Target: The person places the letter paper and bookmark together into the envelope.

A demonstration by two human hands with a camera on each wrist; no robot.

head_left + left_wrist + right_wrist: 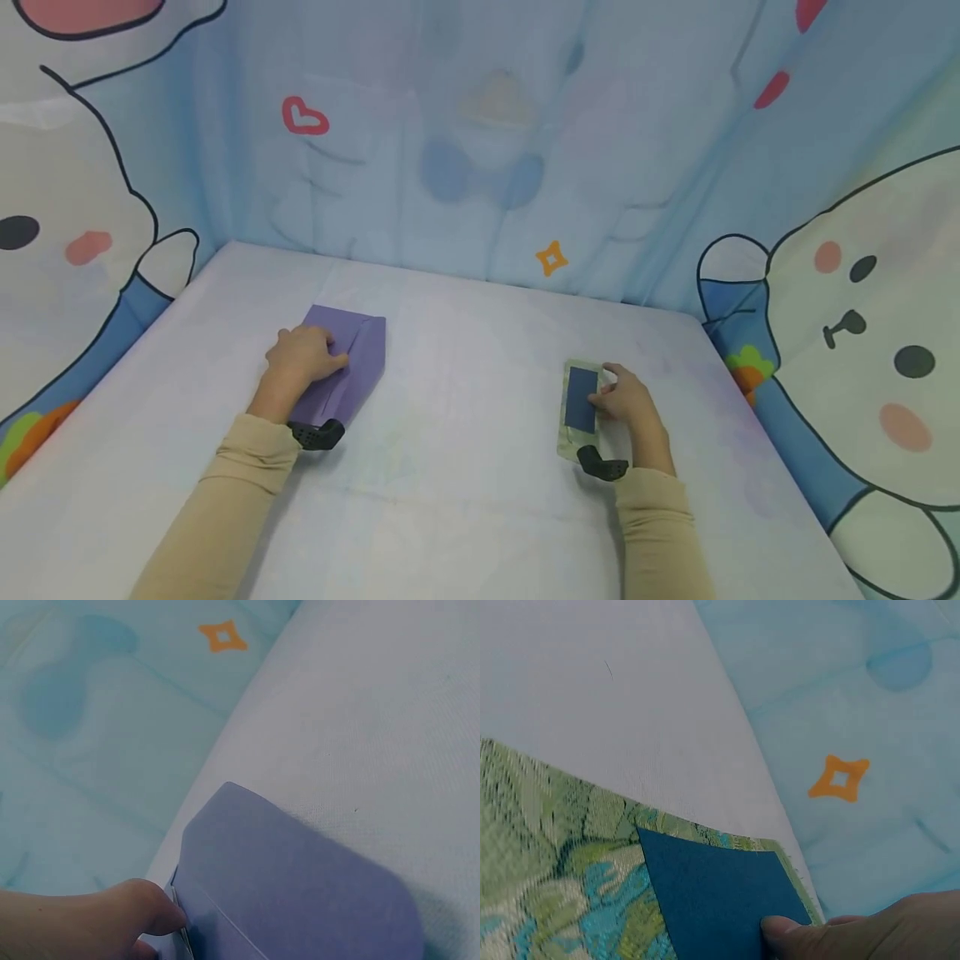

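Note:
A purple paper envelope [365,354] lies on the left part of the table, its flap folded out in the left wrist view. My left hand [298,362] grips it at its left side, the thumb beside the crease where the flap meets the body. On the right, my right hand [628,407] pinches a narrow green patterned fabric piece [525,802] by its right edge. A dark blue rectangle [581,400] covers part of that piece's face, and my thumb presses on it. The other fingers are partly hidden behind the edge.
White cloth covers the table [465,433], with the envelope and the green piece well apart on either side. A light blue printed curtain [375,167] hangs along the back edge. Cartoon figures are printed on the cloth at both sides. Black wrist cameras [318,434] sit on both wrists.

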